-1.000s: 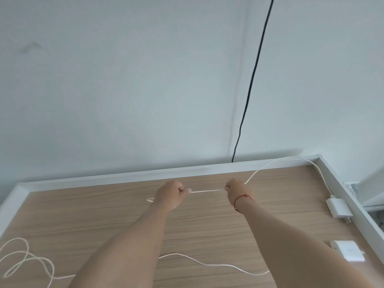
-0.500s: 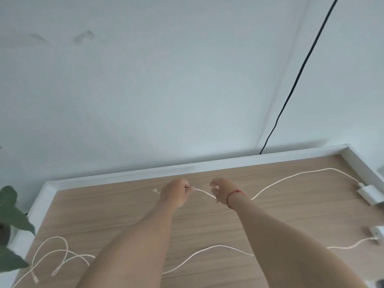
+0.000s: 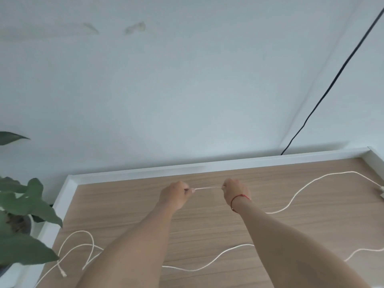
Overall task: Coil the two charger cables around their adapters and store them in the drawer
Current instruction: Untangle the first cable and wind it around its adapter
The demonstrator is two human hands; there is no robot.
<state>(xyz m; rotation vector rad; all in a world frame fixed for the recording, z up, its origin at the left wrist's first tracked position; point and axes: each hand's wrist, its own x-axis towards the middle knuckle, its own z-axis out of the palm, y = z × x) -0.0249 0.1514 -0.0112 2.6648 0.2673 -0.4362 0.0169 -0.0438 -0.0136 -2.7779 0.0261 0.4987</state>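
Wall (image 3: 187, 90): pale, blank, beyond both hands; a few faint marks high up.
Desk (image 3: 207, 221): wood-grain top with a raised white rim; both hands are above it, near the far rim.
Plant (image 3: 27, 204): green leaves, well out to the left of the left hand, off the desk's left edge.
Cord (image 3: 332, 80): thin, black, slanting down the wall beyond and to the right of the right hand; drops behind the far rim.
Loose cable (image 3: 218, 256): white, flat on the desk, on the person's side of both hands. Passes under both forearms. Loops pile up left of the left forearm. Other way it runs off past the right forearm to the frame edge.
Held cable (image 3: 207, 188): white. A short stretch is pulled straight between the two hands. Past the right wrist it lies on the desk, snaking away rightward to the adapter.
Left hand (image 3: 175, 194): fist, fingers curled, pinching the held cable near its end.
Right hand (image 3: 234, 189): fist, fingers curled round the same cable, just beside the left hand, level with it.
Adapter (image 3: 382, 191): white, only a corner showing, far right of the right hand at the frame edge.
Bracelet (image 3: 239, 199): red string on the right wrist.
Plug (image 3: 62, 272): tip of the loose cable, well left of the left forearm.
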